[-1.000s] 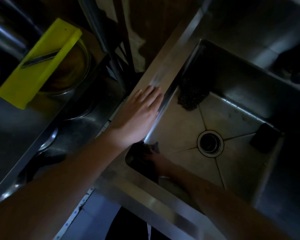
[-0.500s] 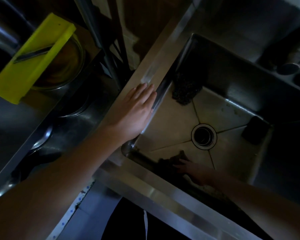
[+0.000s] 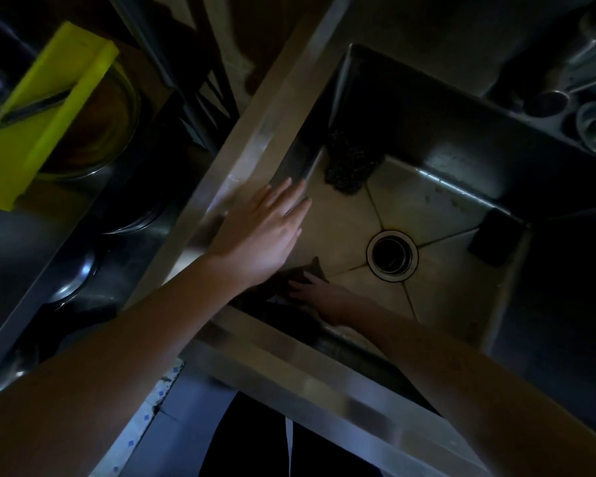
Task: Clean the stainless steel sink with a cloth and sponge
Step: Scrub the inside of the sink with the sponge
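The left hand (image 3: pixel 262 232) lies flat, fingers straight, on the rim of the sink (image 3: pixel 279 108), likely as a brace, while the right hand (image 3: pixel 319 292) presses the dark cloth (image 3: pixel 286 282) with outstretched fingers onto the sink's floor near its front corner.

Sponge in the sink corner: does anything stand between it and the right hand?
No. Between the right hand, pressing the cloth, and the sponge lies only bare sink floor with the flush drain hole.
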`<state>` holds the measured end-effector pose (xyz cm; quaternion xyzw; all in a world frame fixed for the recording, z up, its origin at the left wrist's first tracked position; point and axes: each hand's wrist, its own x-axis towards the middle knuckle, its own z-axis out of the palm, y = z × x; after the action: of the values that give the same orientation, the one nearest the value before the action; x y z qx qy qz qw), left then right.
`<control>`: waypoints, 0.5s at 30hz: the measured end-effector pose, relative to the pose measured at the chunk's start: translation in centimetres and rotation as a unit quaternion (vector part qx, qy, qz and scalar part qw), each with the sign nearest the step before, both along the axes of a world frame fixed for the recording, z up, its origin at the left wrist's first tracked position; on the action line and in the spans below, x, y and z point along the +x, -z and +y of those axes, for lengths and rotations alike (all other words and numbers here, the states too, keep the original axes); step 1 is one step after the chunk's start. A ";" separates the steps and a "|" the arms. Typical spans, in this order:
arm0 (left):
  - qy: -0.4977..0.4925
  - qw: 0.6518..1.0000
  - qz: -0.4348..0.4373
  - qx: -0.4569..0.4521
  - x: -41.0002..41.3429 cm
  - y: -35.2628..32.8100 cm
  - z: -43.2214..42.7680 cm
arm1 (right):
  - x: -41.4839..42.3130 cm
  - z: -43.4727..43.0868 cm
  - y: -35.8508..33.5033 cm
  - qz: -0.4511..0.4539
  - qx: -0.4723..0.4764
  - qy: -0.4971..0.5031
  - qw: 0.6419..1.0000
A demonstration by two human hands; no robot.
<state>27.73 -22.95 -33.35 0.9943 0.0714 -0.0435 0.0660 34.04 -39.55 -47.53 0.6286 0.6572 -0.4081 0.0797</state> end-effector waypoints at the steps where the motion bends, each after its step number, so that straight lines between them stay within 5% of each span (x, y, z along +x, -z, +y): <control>1: 0.002 1.000 0.006 0.004 0.0 0.1 -0.2 | 0.1 -0.8 -0.1 0.003 -0.006 -0.007 1.000; 15: -0.038 0.991 0.054 0.113 -1.7 -1.8 -0.5 | 4.9 -16.7 -3.1 0.012 -0.121 0.075 0.990</control>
<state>26.03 -23.45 -31.57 0.9881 0.1172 -0.0867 -0.0494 38.92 -56.21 -44.39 0.6572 0.5547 -0.4969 0.1163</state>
